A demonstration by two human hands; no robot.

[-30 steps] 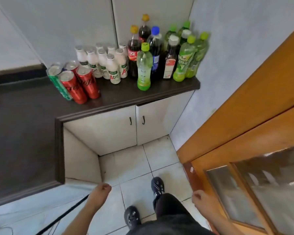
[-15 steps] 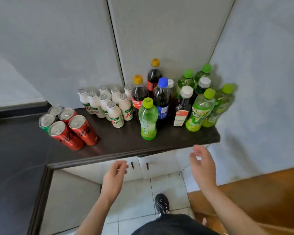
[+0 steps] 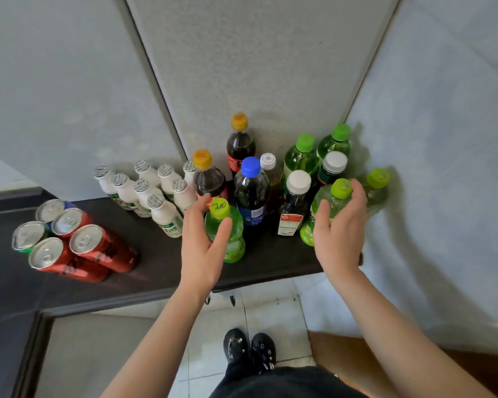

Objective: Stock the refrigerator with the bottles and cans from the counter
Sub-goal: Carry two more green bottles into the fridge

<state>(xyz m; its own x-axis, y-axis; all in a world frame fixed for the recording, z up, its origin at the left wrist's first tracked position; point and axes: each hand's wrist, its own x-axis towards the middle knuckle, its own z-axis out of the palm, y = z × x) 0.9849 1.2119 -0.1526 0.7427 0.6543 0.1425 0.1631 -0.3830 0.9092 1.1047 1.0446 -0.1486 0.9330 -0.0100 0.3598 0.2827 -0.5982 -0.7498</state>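
Note:
A dark counter (image 3: 156, 271) carries the drinks. At its front stands a green bottle (image 3: 233, 242) with a yellow-green cap; my left hand (image 3: 202, 248) is cupped around it, thumb on its right side, fingers spread on its left. Another green bottle (image 3: 341, 188) stands further right, and my right hand (image 3: 339, 237) curves around its neck with fingers apart. Both bottles stand upright on the counter. Behind them are dark cola bottles (image 3: 252, 193) and more green bottles (image 3: 301, 159). No refrigerator is in view.
Several small white bottles (image 3: 167, 216) stand at the back left of the cluster. Several red and green cans (image 3: 98, 248) stand further left. Grey walls close in behind and to the right. A wooden door edge (image 3: 357, 363) shows at lower right, with tiled floor under my feet.
I have stepped up to the counter. Both hands rose from below its edge and now reach around the two front green bottles.

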